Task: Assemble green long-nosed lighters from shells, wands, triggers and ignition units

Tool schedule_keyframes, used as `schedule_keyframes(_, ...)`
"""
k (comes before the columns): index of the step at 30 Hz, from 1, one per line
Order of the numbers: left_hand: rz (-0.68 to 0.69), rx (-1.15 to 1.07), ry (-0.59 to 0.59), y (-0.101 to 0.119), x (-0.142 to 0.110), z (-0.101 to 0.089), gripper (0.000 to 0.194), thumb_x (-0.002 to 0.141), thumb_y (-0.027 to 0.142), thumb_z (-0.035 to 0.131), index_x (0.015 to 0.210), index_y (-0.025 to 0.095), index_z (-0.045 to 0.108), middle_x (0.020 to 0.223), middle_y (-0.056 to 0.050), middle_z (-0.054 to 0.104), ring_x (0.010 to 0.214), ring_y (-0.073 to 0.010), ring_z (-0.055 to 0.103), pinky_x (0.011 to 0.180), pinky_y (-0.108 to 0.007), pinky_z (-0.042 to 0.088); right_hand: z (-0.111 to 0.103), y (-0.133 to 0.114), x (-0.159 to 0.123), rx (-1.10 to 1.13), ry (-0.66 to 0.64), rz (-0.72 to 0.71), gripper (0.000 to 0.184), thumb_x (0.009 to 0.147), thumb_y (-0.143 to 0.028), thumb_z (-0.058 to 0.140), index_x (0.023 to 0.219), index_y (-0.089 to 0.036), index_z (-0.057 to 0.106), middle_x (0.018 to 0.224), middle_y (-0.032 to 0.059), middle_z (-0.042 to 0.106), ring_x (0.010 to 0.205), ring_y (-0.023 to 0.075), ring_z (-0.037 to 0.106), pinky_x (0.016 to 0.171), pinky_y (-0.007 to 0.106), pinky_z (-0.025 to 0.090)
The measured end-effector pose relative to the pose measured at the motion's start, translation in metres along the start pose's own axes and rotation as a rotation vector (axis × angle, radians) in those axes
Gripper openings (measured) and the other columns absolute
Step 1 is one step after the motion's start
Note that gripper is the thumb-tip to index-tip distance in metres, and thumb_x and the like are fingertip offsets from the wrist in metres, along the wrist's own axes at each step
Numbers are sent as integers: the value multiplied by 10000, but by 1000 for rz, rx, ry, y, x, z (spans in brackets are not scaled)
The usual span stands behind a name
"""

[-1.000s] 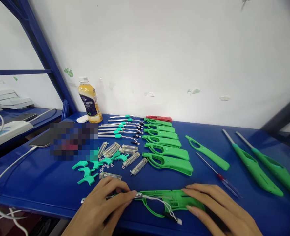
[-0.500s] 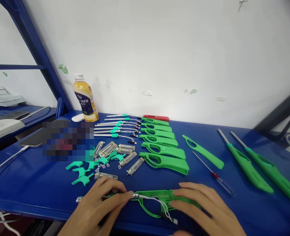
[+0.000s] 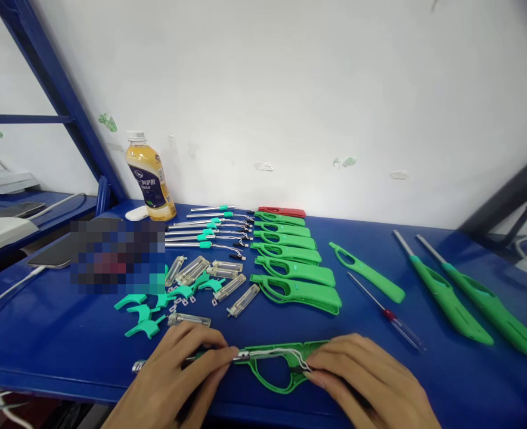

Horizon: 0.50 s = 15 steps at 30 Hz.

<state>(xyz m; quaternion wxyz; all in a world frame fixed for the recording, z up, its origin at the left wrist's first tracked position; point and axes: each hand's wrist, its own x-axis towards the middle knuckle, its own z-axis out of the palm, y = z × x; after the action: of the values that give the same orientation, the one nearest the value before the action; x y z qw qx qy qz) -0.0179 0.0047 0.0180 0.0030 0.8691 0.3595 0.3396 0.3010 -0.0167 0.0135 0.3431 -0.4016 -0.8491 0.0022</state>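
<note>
Near the table's front edge lies an open green lighter shell half [image 3: 270, 389]. My left hand [image 3: 187, 366] is closed on a metal lighter tube [image 3: 138, 365], pinching it at the narrow end of the shell; the tube's tip sticks out to the left. White wires [image 3: 278, 351] run from the tube over the shell to the right. My right hand [image 3: 366, 372] pinches these wires near a small black connector [image 3: 297, 369] by the shell's loop, its fingers covering the handle end. Just beyond my left hand is a clear fuel tank [image 3: 189, 320].
Behind lie several green shell halves [image 3: 303, 294], metal tubes with wires [image 3: 183, 245], more clear tanks [image 3: 243, 300] and teal triggers [image 3: 145, 328]. A screwdriver [image 3: 397, 325], a single shell half [image 3: 371, 274] and assembled lighters [image 3: 451, 310] are rightward. A bottle [image 3: 151, 185] stands back left.
My right hand has moved from spread fingers over the handle to a pinch on the wires. The wires now lie closer along the shell. My left hand keeps its hold.
</note>
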Motion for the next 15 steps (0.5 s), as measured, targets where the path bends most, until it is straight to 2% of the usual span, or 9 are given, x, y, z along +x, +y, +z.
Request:
schedule_keyframes(2, -11, 31, 23, 5, 3, -1, 260, 1109, 156, 549, 1279, 284, 699, 1129, 3, 749, 1074, -143, 709, 984, -207, 582, 2, 0, -1, 23, -9, 21, 120, 1131, -258, 659, 1217, -299, 732, 1065, -36, 835, 942, 116, 801, 866, 187, 643)
schedule_keyframes(5, -25, 48, -34, 12, 8, 2, 241, 1128, 200, 553, 1318, 287, 673, 1169, -5, 748, 1117, -163, 706, 1027, -252, 580, 3, 0, -3, 34, -20, 27, 123, 1129, -252, 659, 1219, -302, 726, 1071, -35, 831, 945, 123, 797, 865, 200, 646)
schedule_keyframes(9, -20, 38, -101, 20, 23, 12, 216, 1148, 230, 523, 1246, 296, 704, 1146, -2, 770, 1022, -195, 740, 909, -318, 637, 5, 2, -6, 38, -14, 17, 131, 1124, -246, 670, 1231, -298, 724, 1082, -35, 833, 953, 129, 795, 877, 212, 644)
schedule_keyframes(12, 0, 74, -84, 23, 34, 18, 307, 1174, 257, 433, 1135, 293, 735, 1046, 16, 802, 918, -225, 772, 806, -375, 647, 6, 2, -6, 44, -1, 22, 115, 1123, -245, 673, 1210, -298, 727, 1068, -37, 833, 932, 132, 793, 863, 222, 644)
schedule_keyframes(15, 33, 87, -102, 26, 40, 18, 394, 1177, 236, 379, 1031, 283, 743, 986, 28, 813, 861, -229, 780, 730, -368, 624, 6, 0, -5, 37, 4, 30, 116, 1129, -243, 658, 1203, -295, 730, 1062, -32, 834, 920, 138, 793, 852, 229, 643)
